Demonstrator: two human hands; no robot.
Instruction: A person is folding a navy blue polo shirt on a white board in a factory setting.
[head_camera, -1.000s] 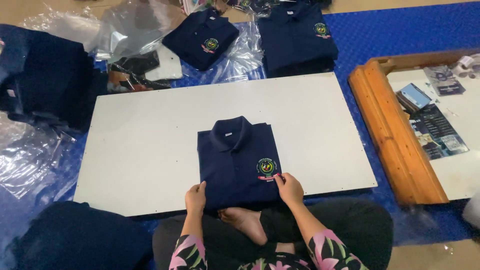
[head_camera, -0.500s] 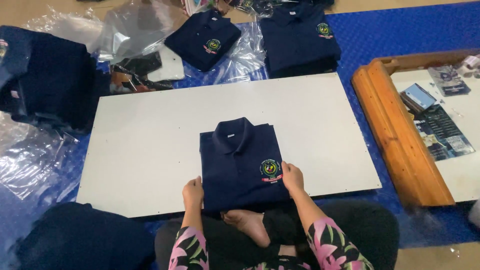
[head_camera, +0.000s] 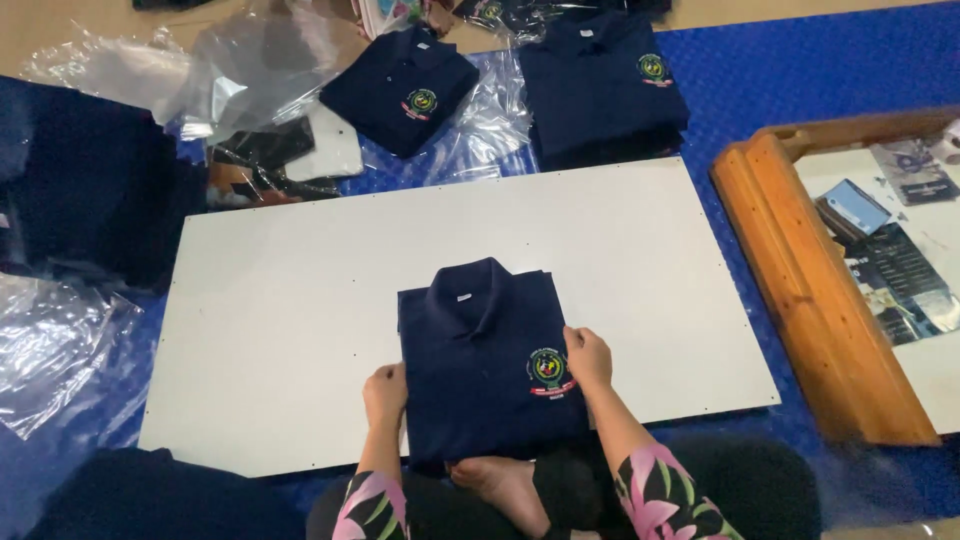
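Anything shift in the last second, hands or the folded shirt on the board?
Barely. The left hand and right hand slid slightly up the sides of the folded shirt, from near its bottom corners toward mid-height; both keep touching its edges. The shirt stayed folded, collar up, on the white board. Nothing taken or let go; the other shirts are unmoved.

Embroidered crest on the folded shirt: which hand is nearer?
Right. The right hand rests beside the crest; the left hand holds the navy polo shirt at its opposite edge.
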